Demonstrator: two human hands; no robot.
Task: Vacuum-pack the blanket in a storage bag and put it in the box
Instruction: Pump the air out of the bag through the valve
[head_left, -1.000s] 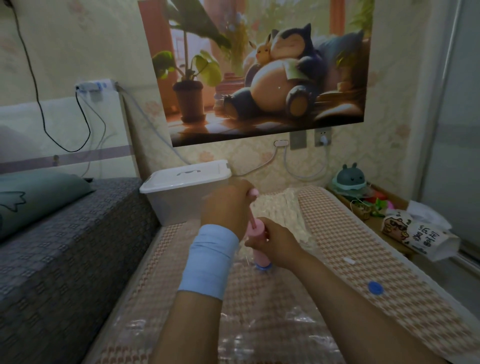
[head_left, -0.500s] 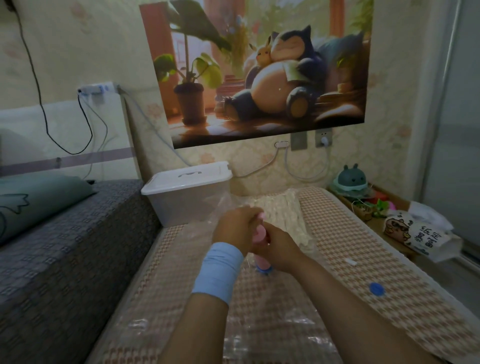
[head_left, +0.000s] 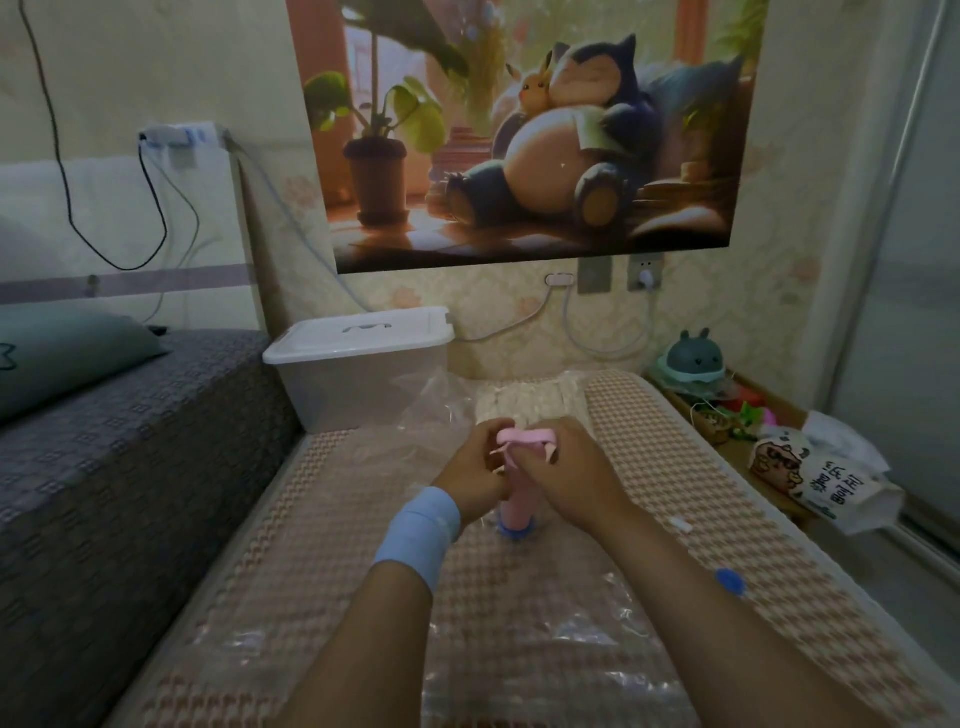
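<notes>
A person kneels over a clear plastic storage bag (head_left: 519, 649) that lies flat on a checked bed mat (head_left: 779, 519), its long axis running straight away from them. A pink hand pump (head_left: 517, 499) stands upright on the bag's blue valve (head_left: 514, 531), right below the hands. The left hand (head_left: 475, 467) and right hand (head_left: 566, 473) are close together, each curled around one end of the pump's crossbar handle. The cream quilted blanket (head_left: 530, 402) sits inside the bag's far end, just beyond the hands. A translucent plastic box (head_left: 358, 384) stands farther off to the left, nearer the left hand, with its white lid (head_left: 363, 335) on; whether it holds anything cannot be told. A blue round cap (head_left: 730, 581) lies on the mat to the right.
</notes>
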